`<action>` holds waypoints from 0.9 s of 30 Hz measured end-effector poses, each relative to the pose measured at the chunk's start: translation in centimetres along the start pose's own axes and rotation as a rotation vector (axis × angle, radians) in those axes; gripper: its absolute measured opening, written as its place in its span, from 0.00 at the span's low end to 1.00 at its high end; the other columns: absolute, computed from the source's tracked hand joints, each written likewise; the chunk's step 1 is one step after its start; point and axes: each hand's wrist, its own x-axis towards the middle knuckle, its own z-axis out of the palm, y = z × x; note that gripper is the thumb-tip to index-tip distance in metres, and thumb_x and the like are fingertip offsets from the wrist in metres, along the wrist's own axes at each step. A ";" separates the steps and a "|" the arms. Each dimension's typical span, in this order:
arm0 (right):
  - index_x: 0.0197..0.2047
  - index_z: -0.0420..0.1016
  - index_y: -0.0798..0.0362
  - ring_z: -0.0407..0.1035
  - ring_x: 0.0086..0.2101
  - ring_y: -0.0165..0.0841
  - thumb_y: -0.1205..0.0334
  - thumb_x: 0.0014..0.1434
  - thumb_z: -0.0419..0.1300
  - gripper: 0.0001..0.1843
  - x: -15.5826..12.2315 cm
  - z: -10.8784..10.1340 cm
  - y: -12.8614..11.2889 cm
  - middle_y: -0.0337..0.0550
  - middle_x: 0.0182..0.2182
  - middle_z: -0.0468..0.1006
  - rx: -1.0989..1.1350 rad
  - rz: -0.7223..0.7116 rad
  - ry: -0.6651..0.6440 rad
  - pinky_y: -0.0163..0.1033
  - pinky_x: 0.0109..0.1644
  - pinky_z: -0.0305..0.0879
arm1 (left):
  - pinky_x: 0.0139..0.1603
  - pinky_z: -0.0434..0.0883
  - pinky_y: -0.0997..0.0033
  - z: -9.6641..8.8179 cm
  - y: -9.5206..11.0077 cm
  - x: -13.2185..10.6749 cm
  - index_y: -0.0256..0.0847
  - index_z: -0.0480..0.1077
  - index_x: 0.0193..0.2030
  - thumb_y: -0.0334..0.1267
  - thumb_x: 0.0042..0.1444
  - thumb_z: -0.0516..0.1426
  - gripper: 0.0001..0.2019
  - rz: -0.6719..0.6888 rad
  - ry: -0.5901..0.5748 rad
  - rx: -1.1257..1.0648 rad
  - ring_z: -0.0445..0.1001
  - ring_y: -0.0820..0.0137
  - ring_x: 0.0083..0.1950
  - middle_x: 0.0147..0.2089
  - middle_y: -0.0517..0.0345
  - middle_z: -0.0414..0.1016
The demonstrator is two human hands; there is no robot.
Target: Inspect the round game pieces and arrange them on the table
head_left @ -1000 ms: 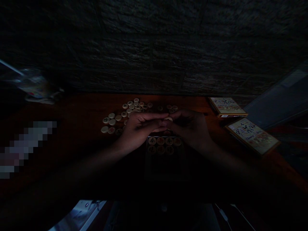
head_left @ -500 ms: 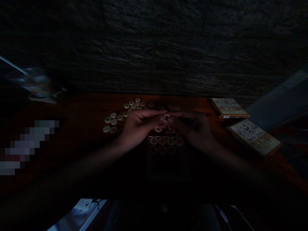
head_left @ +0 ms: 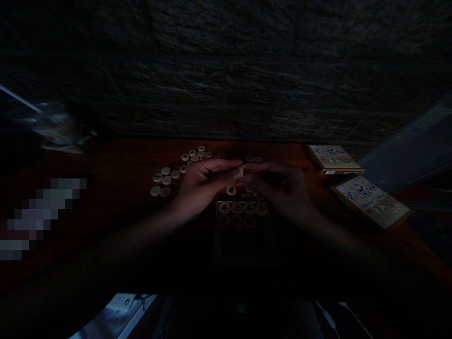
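In dim light my left hand and my right hand meet over a reddish wooden table. Both pinch one round pale game piece between their fingertips, held on edge. Just below the hands lies a dark tray with two rows of round pieces marked with characters. A loose piece lies under my left palm. Several more pale round pieces are scattered on the table behind and to the left of my left hand.
Two printed box parts lie at the right of the table. A crumpled clear bag sits at the far left. A dark stone wall rises behind. A white cable runs below the front edge.
The piece between my fingertips has turned from showing its marked face to standing on edge. My hands have stayed nearly in place, and a loose piece under my left hand has come into view.
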 end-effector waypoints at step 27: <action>0.50 0.83 0.48 0.76 0.32 0.26 0.70 0.54 0.74 0.19 0.1 -0.2 0.3 0.34 0.32 0.79 -0.106 -0.208 -0.072 0.31 0.36 0.74 | 0.38 0.79 0.76 0.3 0.8 -0.2 0.38 0.83 0.43 0.38 0.57 0.70 0.08 -0.123 -0.114 -0.035 0.82 0.73 0.34 0.36 0.56 0.84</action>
